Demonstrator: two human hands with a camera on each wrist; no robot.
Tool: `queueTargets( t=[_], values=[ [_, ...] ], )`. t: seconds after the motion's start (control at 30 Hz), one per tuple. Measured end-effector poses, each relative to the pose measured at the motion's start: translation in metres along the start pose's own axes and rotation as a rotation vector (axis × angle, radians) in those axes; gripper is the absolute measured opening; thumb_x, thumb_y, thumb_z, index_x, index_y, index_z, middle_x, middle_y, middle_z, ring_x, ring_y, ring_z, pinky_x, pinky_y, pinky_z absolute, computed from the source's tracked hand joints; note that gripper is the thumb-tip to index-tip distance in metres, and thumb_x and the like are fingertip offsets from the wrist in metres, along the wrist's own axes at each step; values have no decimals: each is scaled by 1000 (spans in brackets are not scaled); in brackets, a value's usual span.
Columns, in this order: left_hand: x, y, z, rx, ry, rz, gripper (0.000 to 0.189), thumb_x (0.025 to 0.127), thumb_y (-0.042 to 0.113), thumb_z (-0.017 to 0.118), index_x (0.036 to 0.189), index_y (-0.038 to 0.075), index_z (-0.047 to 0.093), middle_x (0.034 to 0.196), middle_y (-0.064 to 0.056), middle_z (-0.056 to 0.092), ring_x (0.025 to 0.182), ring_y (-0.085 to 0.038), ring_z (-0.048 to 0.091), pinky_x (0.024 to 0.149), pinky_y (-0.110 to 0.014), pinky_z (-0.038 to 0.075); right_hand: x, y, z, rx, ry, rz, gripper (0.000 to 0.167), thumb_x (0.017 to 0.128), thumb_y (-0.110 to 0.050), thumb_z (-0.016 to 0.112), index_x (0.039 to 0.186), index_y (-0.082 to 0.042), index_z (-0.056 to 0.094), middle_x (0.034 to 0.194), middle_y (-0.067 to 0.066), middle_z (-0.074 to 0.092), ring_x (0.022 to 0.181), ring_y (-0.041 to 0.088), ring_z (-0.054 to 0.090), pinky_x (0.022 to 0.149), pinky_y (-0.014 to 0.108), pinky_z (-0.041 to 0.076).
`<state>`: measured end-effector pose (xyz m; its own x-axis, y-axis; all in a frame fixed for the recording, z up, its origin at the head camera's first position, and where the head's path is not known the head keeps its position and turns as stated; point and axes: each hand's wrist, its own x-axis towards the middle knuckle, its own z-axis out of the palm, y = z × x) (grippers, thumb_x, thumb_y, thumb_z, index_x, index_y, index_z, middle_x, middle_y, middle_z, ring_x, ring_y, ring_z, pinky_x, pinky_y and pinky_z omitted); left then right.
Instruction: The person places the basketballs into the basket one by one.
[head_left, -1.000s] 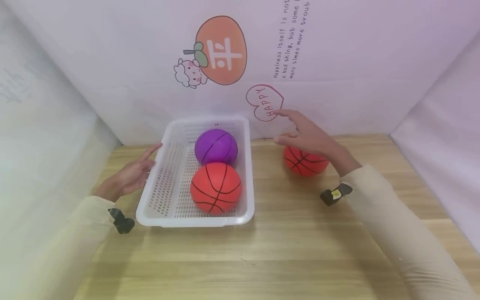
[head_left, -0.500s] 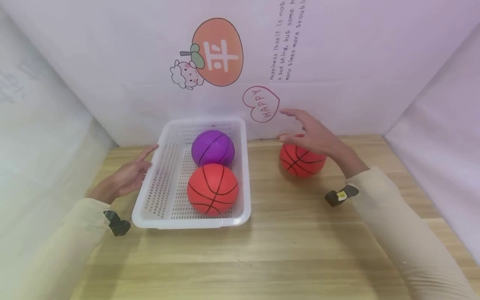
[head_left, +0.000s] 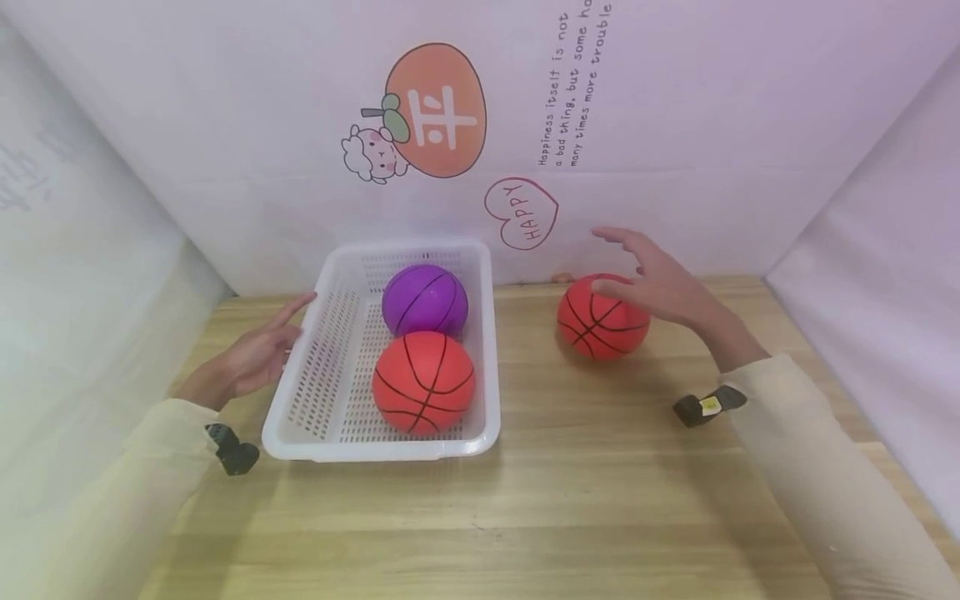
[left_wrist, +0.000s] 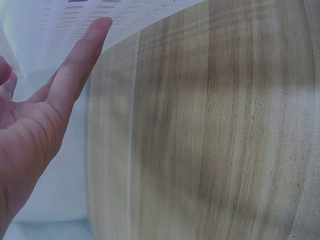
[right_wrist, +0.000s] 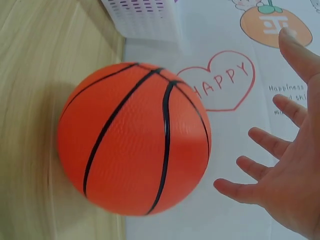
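Observation:
My left hand (head_left: pixel 258 358) is at the left side of a white plastic basket (head_left: pixel 491 358), its index finger reaching the rim. In the left wrist view, that extended finger (left_wrist: pixel 75 70) overlaps the slotted basket wall (left_wrist: pixel 127 25). Inside the basket sit a purple ball (head_left: pixel 424 302) and, in front of it, a red toy basketball (head_left: pixel 423 385). A second red toy basketball (head_left: pixel 600 325) rests on the table right of the basket. Above its right side hovers my right hand (head_left: pixel 663 279). In the right wrist view the fingers of this hand (right_wrist: pixel 295 185) are spread, with a gap to the ball (right_wrist: pixel 135 145).
Everything stands on a wooden table (head_left: pixel 480 533). A white printed backdrop (head_left: pixel 675 108) rises behind the basket and the loose ball, with white side panels at left (head_left: pixel 90 208) and right (head_left: pixel 885 292).
My right hand has moved to the right over the loose ball, uncovering more of it. The left hand stays at the basket rim, and the balls keep their places.

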<state>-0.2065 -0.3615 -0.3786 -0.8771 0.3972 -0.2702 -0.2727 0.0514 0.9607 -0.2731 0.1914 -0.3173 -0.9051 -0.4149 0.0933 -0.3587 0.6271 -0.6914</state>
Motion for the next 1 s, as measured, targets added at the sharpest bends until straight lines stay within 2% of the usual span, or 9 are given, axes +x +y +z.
queueTargets(
  t=[0.2,0.37,0.6,0.7,1.0],
  values=[
    [0,0,0,16,3,-5,64,110,14,30,161,32,-4,152,-30,24,115,-26,62,88,-51,53,-11,9,-7,33,4,20,82,92,-35,72,159,-21,28,162,7,24,143,40,20,105,71,27],
    [-1,-1,0,18,11,-16,64,110,15,30,161,33,-4,150,-28,28,114,-25,62,88,-52,53,-20,16,-13,37,11,21,83,92,-36,71,159,-23,26,162,6,23,143,42,20,101,72,31],
    [0,0,0,12,12,-16,64,110,13,30,161,34,-3,152,-29,24,114,-24,62,89,-51,53,-32,23,-15,53,-1,45,87,92,-33,70,161,-25,18,163,13,17,143,45,18,96,73,36],
    [0,0,1,6,13,-21,64,110,13,29,161,34,-3,150,-27,28,113,-24,62,88,-50,53,-35,28,-14,71,0,54,89,92,-31,71,161,-27,16,162,14,17,144,45,18,96,73,37],
    [0,-1,-1,6,13,-14,64,110,13,30,161,33,-3,148,-25,32,113,-25,63,88,-50,53,-46,43,-15,99,17,80,92,91,-27,72,162,-29,13,162,14,17,143,45,22,96,76,31]
  ],
)
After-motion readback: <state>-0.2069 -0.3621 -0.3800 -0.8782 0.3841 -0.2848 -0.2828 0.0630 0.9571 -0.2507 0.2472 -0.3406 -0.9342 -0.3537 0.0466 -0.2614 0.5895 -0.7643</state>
